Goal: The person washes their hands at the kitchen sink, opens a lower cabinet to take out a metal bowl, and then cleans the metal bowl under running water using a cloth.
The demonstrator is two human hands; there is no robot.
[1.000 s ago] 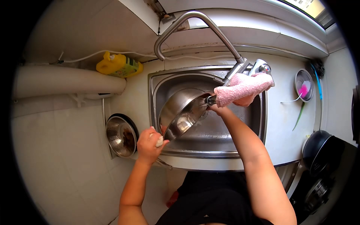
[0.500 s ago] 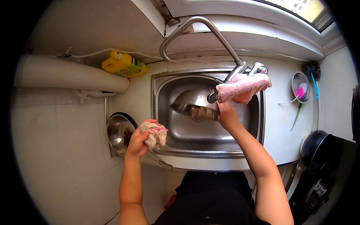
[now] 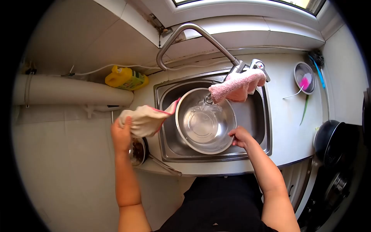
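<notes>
My left hand (image 3: 121, 133) is closed on a cream dishcloth (image 3: 145, 119) with a pink edge, which spreads out toward the sink. My right hand (image 3: 241, 137) pinches the right rim of a round stainless steel basin (image 3: 201, 123). The basin sits over the sink (image 3: 253, 129), its open side facing up. From a short spout (image 3: 208, 99) above it, water appears to run into the basin. A pink towel (image 3: 236, 88) hangs over the tap beside that spout. Partly hidden by my left arm is a metal pan (image 3: 138, 152) with a long handle and something brown inside.
A tall bent tap pipe (image 3: 208, 35) arches behind the sink. On the left back counter lies a yellow bottle (image 3: 125, 79). At right are a small metal bowl (image 3: 299, 71) with a pink brush (image 3: 305, 83), and a black wok (image 3: 326, 141).
The basin has turned from tilted to open side up and come nearer. The bunched dishcloth has unfolded as my left hand moved left. My right hand now shows on the basin's rim.
</notes>
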